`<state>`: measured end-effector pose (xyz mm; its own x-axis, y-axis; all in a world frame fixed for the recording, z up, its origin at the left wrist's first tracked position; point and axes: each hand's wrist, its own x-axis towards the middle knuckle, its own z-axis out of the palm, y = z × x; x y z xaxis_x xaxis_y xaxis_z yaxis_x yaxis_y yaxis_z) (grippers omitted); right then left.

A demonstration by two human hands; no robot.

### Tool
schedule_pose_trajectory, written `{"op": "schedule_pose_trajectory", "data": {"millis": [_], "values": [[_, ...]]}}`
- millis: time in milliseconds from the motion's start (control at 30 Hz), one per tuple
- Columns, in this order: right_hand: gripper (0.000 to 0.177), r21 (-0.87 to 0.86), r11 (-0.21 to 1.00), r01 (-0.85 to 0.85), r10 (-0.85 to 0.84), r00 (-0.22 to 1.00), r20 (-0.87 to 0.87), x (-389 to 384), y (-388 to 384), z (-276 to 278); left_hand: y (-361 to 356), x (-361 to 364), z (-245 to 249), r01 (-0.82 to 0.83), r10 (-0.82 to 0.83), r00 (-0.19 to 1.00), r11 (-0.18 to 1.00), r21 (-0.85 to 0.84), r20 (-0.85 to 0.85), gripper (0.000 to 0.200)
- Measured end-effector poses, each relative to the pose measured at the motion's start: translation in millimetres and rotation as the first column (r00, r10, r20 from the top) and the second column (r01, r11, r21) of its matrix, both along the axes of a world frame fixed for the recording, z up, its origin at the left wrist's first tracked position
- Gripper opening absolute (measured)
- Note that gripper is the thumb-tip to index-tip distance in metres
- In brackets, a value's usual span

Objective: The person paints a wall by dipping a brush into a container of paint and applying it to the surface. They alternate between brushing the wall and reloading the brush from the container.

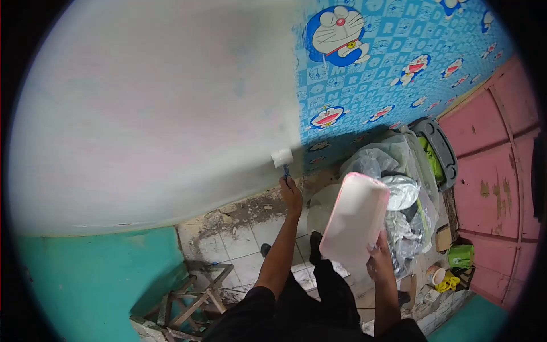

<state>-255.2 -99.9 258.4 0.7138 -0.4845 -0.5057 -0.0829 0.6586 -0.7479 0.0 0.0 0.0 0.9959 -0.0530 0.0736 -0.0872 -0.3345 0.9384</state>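
My left hand (290,196) is closed round the blue handle of a small paint roller (281,158). The roller's white sleeve rests against the white-painted part of the wall (171,102), close to where blue cartoon-patterned wallpaper (347,74) begins. With my right hand (380,262) I grip the lower right edge of a shallow pink-rimmed paint tray (356,219), held tilted in front of me. White paint coats the inside of the tray, and some white marks show on my right fingers.
Plastic-wrapped bundles (404,194) and a grey plastic item (439,151) stand along the wall at right. A wooden stand (182,308) is at lower left. A small tub (435,275) and yellow bag (448,281) lie by the pink door panels (484,188). Debris litters the tiled floor (239,242).
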Motion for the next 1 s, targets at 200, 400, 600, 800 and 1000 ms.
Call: {"op": "schedule_pose_trajectory", "data": {"millis": [200, 400, 600, 800, 1000], "values": [[0.084, -0.040, 0.997, 0.064, -0.065, 0.998, -0.021, 2.3, -5.2, -24.9, -21.0, -0.8, -113.2, -0.024, 0.036, 0.994, 0.993, 0.112, -0.106, 0.022], [0.101, -0.061, 0.990, 0.128, -0.134, 0.985, -0.110, 0.8, -11.4, -25.0, -23.6, -3.0, -215.4, 0.040, 0.010, 0.965, 0.983, 0.182, -0.264, 0.021], [0.105, -0.149, 0.974, 0.173, -0.197, 0.966, -0.168, -11.0, -9.2, -35.1, -17.7, -8.8, -295.2, 0.085, -0.009, 0.938, 0.975, 0.206, -0.348, 0.018], [0.103, -0.129, 0.988, 0.088, -0.114, 0.970, -0.213, -14.3, 10.0, -29.1, -3.0, 26.2, -325.0, -0.041, -0.234, 0.632, 0.942, -0.333, -0.739, 0.019], [0.095, -0.078, 0.995, -0.059, 0.044, 0.984, -0.174, -30.2, 29.4, -38.5, -9.0, 31.4, -130.1, -0.104, -0.191, 0.716, 0.922, -0.372, -0.671, 0.022]]}}
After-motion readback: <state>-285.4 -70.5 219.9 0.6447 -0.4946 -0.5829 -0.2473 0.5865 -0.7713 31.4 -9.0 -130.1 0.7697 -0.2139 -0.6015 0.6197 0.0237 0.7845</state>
